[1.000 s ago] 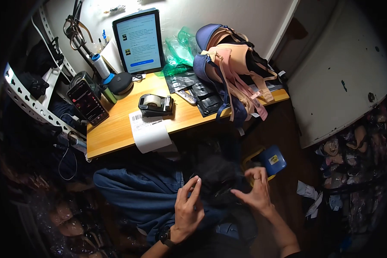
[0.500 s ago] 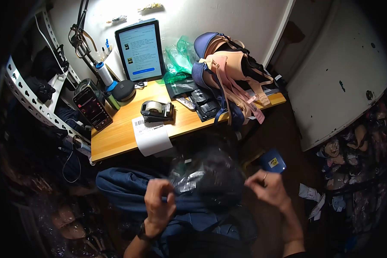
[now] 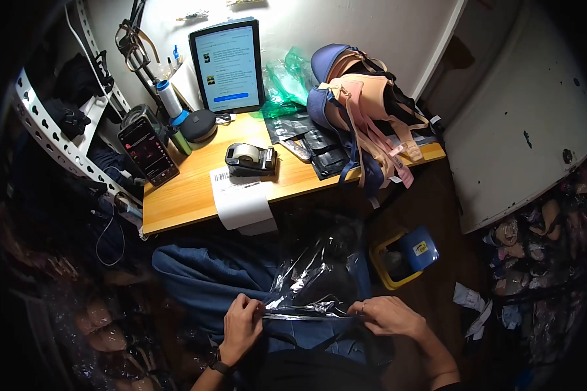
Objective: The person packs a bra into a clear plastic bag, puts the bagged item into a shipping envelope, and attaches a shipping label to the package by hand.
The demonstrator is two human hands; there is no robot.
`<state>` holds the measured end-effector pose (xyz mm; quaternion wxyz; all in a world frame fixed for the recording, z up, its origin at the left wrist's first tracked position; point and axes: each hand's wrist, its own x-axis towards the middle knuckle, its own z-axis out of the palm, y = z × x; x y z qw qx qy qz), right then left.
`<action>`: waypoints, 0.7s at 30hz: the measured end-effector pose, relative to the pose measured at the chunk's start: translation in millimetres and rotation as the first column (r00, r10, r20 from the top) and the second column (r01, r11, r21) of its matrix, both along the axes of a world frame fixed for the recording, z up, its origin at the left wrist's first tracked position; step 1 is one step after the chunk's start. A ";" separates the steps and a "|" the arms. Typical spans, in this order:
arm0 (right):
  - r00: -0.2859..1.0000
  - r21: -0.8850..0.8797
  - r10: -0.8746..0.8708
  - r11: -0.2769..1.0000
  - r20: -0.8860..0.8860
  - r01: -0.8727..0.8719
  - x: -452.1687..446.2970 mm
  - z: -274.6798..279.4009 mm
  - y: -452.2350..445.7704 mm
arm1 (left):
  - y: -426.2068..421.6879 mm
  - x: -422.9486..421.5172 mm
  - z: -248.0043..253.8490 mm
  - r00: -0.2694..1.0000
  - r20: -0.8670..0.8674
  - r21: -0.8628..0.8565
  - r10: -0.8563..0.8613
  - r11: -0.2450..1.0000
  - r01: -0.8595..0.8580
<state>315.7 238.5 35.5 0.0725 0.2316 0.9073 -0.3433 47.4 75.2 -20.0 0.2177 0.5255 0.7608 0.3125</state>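
Observation:
A clear, shiny plastic bag [image 3: 310, 270] lies spread over my lap, its near edge stretched in a straight line between my hands. My left hand [image 3: 242, 326] pinches the left end of that edge. At the right end, the fingers of my right hand [image 3: 390, 317] are closed on the same edge. The bag looks dark toward its far end, and I cannot tell whether anything is inside. Blue jeans [image 3: 209, 280] show beneath and beside it.
On the wooden table [image 3: 176, 212] are a tape dispenser [image 3: 249, 159], a printed paper label [image 3: 241, 202], a tablet [image 3: 228, 68], a phone [image 3: 148, 153] and piled bras [image 3: 365, 98]. A yellow-and-blue bin [image 3: 398, 280] stands on the floor to the right.
The bag was a dark blur between my hands; now it lies flatter, with its near edge drawn taut. My right hand has moved down and inward onto that edge. The view has shifted slightly.

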 end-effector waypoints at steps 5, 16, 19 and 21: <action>0.969 -0.209 0.216 0.960 0.119 -0.188 -7.5 11.0 20.1 | 13.4 -17.4 30.2 0.973 0.069 -0.168 -0.219 0.959 0.228; 0.834 0.228 -0.488 0.869 0.256 0.439 -72.5 -104.8 113.2 | 138.5 12.9 -70.4 0.983 0.148 0.026 -0.110 0.994 0.108; 0.852 0.156 -0.508 0.859 0.128 0.488 -70.2 -132.4 78.2 | 142.5 22.7 -88.5 0.887 0.428 -0.095 -0.173 0.967 0.234; 0.851 0.190 -0.516 0.830 -0.098 0.525 -68.0 -145.5 63.8 | 143.0 27.3 -91.5 0.886 0.391 0.024 -0.251 0.965 0.262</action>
